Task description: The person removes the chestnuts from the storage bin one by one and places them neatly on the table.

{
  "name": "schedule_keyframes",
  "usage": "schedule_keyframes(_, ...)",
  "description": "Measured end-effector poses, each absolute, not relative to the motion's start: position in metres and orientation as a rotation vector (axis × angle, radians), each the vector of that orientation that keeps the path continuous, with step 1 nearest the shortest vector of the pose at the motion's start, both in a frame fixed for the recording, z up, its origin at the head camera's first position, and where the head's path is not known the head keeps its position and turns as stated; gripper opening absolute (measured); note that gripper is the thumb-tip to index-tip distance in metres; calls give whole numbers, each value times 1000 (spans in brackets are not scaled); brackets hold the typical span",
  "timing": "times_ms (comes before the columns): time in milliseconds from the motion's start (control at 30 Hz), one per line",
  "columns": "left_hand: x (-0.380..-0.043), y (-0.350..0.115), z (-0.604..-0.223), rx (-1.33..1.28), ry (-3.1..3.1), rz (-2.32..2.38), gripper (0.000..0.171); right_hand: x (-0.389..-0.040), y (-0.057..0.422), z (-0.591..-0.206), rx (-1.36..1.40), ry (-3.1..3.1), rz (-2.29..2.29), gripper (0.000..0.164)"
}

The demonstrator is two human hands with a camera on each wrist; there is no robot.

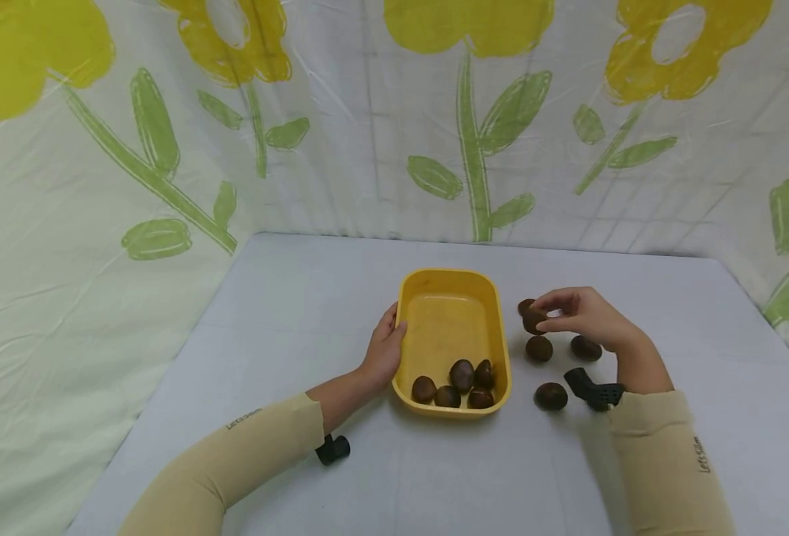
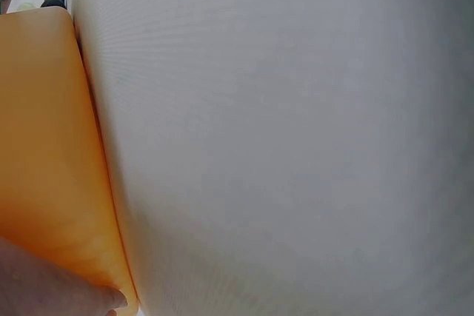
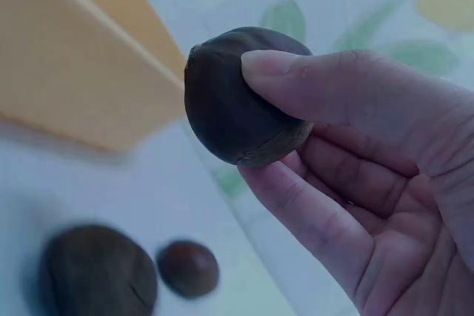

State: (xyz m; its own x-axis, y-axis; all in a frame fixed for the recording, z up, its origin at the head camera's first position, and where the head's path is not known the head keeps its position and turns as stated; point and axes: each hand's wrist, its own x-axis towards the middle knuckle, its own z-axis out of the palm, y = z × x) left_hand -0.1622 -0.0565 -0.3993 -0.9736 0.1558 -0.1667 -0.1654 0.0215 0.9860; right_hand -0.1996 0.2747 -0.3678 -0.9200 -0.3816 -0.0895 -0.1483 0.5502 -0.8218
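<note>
My right hand [image 1: 585, 316] pinches a dark brown chestnut [image 3: 229, 98] between thumb and fingers, above the table just right of the tray. In the right wrist view the thumb lies across its glossy side, with the fingertips underneath. My left hand [image 1: 384, 346] grips the left wall of a yellow plastic tray [image 1: 448, 281], its thumb at the rim. From the left wrist the tray's outer wall [image 2: 44, 123] shows, with part of the hand low against it. Several chestnuts [image 1: 462, 375] lie in the tray's near end.
Several loose chestnuts lie on the white table right of the tray, including one nearest me [image 1: 551, 396] and one farther right [image 1: 586, 348]. Black wrist devices [image 1: 595, 391] sit on both forearms. A flower-printed curtain [image 1: 341, 149] hangs behind the table.
</note>
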Motion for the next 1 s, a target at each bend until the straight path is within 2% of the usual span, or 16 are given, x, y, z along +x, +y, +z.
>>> schedule_keyframes(400, -158, -57, -390, -31, 2083, 2014, 51, -196, 316, -371, -278, 2655, -1230, 43)
schedule_keyframes(733, -171, -57, -417, -42, 2093, 2028, 50, -199, 344, -388, -127, 2701, -1211, 53)
schedule_keyframes(1000, -170, -56, -417, -44, 2130, 2031, 49, -197, 362, -396, -47, 2690, -1303, 48)
